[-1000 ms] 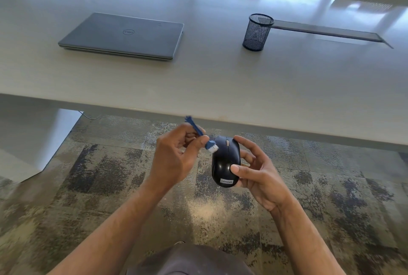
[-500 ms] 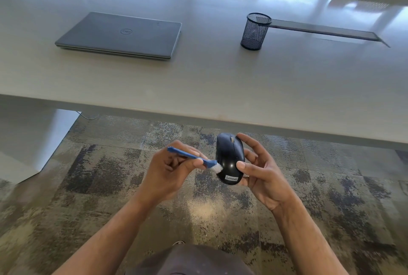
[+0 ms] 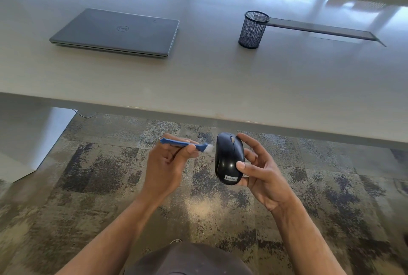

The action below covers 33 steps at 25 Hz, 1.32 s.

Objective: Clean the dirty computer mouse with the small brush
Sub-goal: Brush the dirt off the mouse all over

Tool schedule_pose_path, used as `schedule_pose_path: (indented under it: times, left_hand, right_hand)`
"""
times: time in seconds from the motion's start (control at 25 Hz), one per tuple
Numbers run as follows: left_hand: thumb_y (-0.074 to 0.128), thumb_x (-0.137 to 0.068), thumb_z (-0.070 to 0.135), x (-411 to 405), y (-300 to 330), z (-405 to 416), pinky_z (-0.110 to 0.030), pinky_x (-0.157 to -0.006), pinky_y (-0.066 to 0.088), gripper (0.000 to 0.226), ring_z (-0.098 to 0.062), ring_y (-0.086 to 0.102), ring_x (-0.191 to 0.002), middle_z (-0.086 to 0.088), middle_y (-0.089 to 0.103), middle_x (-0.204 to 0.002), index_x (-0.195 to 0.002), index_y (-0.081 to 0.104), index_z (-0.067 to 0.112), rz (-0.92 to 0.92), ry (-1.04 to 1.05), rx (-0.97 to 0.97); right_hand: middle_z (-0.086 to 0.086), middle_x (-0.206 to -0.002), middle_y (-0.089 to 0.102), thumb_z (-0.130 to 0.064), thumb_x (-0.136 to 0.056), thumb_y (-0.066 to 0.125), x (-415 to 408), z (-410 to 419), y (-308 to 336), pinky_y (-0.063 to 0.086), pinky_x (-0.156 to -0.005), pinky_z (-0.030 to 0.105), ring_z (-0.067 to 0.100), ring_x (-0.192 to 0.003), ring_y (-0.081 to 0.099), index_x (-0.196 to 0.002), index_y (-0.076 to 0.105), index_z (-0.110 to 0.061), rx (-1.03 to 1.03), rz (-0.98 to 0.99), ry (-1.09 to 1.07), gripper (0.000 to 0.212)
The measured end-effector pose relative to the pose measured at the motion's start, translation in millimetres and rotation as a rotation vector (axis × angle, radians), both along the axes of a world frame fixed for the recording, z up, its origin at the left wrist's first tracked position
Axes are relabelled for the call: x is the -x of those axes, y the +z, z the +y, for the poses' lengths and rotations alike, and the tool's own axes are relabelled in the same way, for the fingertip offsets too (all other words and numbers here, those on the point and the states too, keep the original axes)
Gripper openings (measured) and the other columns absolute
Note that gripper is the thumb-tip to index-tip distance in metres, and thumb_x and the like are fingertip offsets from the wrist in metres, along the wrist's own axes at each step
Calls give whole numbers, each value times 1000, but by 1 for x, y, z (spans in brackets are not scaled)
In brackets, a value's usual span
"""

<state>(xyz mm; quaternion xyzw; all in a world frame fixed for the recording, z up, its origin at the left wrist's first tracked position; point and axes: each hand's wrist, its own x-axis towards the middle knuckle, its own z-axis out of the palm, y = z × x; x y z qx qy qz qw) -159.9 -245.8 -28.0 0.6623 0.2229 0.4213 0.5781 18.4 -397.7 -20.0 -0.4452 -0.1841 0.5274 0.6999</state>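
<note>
The person's right hand (image 3: 260,171) holds a glossy black plastic computer mouse (image 3: 229,161) with a small white Lenovo label at its near end. The thumb presses on the near part of its top and the fingers curl round its far side, so the mouse is cradled upright-ish, its scroll wheel end pointing away from the person. It is held in the air over the floor, nearer to the person than the desk's front edge, not resting on anything.

The left hand (image 3: 167,164) sits just to the left of the mouse, fingers curled round a small blue plastic brush (image 3: 187,144) with white bristles. The handle lies roughly level, sticking out past the far-left side of that hand, and the bristle tip points right toward the mouse's left flank. The bristles are just beside the mouse; whether they actually touch it cannot be told, as that end is blurred.

Beyond both hands runs a pale, smooth desk (image 3: 220,80). Far ahead and left of the left hand lies a closed grey laptop (image 3: 117,32). Ahead of the right hand stands a dark wire-mesh pen cup (image 3: 252,29), upright, with a long flat dark strip (image 3: 322,29) stretching off from behind it to the right. Below the hands is a mottled grey and tan carpet (image 3: 88,186).
</note>
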Motion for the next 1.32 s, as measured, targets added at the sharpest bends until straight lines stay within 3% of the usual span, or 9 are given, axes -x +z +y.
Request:
schedule_pose_path:
  times: [0.2, 0.44, 0.6, 0.72, 1.0, 1.16, 1.24, 1.32]
  left_hand:
    - [64, -88, 3, 9, 6, 1, -40, -75, 61, 19, -30, 74, -81, -6, 76, -92, -95, 71, 20, -195, -268, 25]
    - [71, -86, 19, -10, 9, 9, -44, -78, 61, 15, -30, 75, -84, -6, 77, -90, -92, 73, 32, -94, -113, 49]
    - [70, -89, 13, -20, 6, 14, -35, -80, 61, 19, -24, 75, -84, -3, 77, -91, -93, 69, 32, -47, -18, 49]
    - [69, -89, 14, -16, 5, 12, -35, -77, 61, 19, -25, 76, -82, -3, 78, -89, -92, 70, 32, -47, 7, 59]
    - [67, -89, 9, 1, 13, -5, -39, -75, 61, 14, -28, 75, -85, -3, 76, -93, -96, 69, 22, -118, -210, -46]
    - [71, -89, 21, 12, 8, -19, -38, -73, 61, 14, -25, 75, -86, 3, 76, -95, -97, 68, 32, -37, -346, -103]
    - [71, -89, 23, 17, 7, -22, -37, -73, 61, 12, -23, 75, -87, 5, 76, -95, -95, 68, 33, -34, -343, -97]
    - [70, -89, 21, 17, 9, -16, -46, -70, 61, 14, -26, 75, -85, 4, 76, -94, -95, 67, 34, -53, -250, -90]
  right_hand:
    - [17, -122, 70, 10, -70, 73, -1, 3, 2, 65, -67, 49, 36, -95, 74, -135, 63, -19, 3, 7, 2, 71]
    - [19, -125, 68, 10, -70, 72, 3, 4, 2, 63, -76, 54, 37, -100, 73, -136, 62, -19, 11, 3, 30, 72]
    - [18, -124, 69, 9, -67, 79, 4, 3, 2, 63, -79, 53, 37, -100, 73, -135, 63, -19, 5, -11, 57, 75]
    - [18, -122, 70, 10, -68, 76, 2, 2, 1, 65, -74, 49, 36, -99, 73, -135, 63, -18, -3, -1, 34, 74]
    - [16, -121, 72, 9, -70, 72, -5, 3, 1, 65, -64, 45, 34, -94, 75, -136, 60, -19, 7, -7, -12, 73]
    - [13, -121, 73, 9, -71, 71, -12, 3, 0, 65, -65, 48, 35, -97, 76, -125, 71, -25, -6, -13, -37, 63]
    - [12, -120, 74, 9, -72, 70, -13, 3, 1, 65, -64, 45, 34, -97, 76, -122, 73, -27, -4, -13, -45, 61]
    - [12, -120, 74, 10, -72, 70, -13, 3, 0, 65, -63, 46, 34, -98, 76, -121, 73, -26, -7, -10, -47, 61]
